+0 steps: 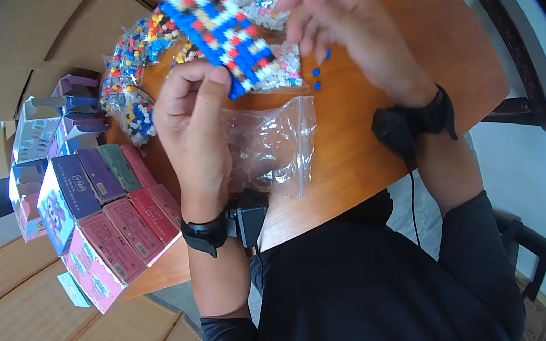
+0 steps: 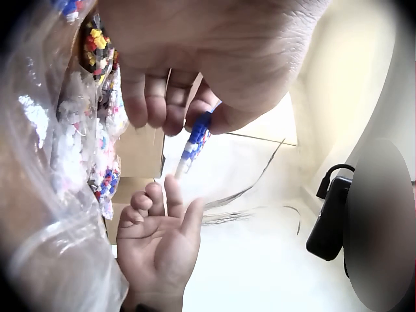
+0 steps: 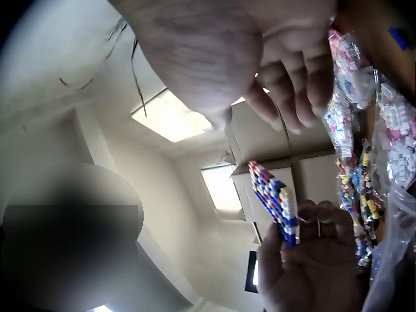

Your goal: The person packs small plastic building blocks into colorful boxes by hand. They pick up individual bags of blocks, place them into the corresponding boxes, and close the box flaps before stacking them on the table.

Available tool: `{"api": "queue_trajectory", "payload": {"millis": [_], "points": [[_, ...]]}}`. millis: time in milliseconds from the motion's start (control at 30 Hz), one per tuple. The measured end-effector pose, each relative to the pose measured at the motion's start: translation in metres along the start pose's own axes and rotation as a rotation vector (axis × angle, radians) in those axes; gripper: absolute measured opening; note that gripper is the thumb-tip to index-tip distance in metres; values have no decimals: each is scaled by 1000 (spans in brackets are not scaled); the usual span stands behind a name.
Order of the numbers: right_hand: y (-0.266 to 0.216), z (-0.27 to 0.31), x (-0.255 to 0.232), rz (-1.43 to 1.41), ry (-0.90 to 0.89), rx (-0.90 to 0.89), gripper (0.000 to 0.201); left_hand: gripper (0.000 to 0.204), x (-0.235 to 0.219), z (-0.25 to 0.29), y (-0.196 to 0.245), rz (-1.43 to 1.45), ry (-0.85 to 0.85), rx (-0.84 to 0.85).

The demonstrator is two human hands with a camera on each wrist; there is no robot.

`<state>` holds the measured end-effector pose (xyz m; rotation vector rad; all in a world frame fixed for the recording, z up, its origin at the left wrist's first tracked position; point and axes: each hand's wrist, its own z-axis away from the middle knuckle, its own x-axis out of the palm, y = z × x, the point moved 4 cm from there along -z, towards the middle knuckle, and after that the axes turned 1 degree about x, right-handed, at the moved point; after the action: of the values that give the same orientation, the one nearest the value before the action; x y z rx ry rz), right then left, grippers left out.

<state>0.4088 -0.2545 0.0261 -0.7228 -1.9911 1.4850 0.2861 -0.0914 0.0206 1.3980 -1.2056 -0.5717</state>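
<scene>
A flat panel of small interlocking bricks [image 1: 226, 34], mostly blue with white, red and some black and tan, is held up over the table. My left hand [image 1: 191, 112] pinches its near corner between thumb and fingers. In the left wrist view the brick panel [image 2: 196, 140] shows nearly edge-on. To its right my right hand [image 1: 343, 24] hovers apart from it, fingers relaxed and slightly bent. The right palm [image 2: 159, 250] faces the panel and shows nothing in it. Several loose blue bricks [image 1: 316, 72] lie on the table below the right hand.
An opened clear zip bag [image 1: 277, 149] lies on the wooden table [image 1: 368, 150] near my left wrist. Bags of mixed coloured bricks [image 1: 133, 68] line the far and left sides. Stacked small boxes [image 1: 119, 220] stand at the left edge, with large cardboard boxes [image 1: 57, 26] behind.
</scene>
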Motion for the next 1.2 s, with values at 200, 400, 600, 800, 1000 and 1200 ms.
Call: {"api": "queue_trajectory", "payload": {"millis": [200, 400, 600, 800, 1000, 1200], "points": [[5, 7, 24, -44, -93, 134, 23, 6, 15, 6, -1, -114, -172, -172], [4, 10, 20, -36, -47, 147, 24, 17, 18, 6, 0, -26, -163, -197], [-1, 0, -11, 59, 77, 100, 34, 11, 16, 6, -1, -323, -181, -88], [-13, 38, -33, 397, -150, 520, 59, 7, 30, 8, 7, -727, -368, 134], [-16, 80, -25, 544, -122, 684, 73, 8, 39, 13, 23, -790, -329, 85], [-24, 70, -36, 1057, -60, 378, 45, 11, 57, 14, 14, -925, -401, 126]]}}
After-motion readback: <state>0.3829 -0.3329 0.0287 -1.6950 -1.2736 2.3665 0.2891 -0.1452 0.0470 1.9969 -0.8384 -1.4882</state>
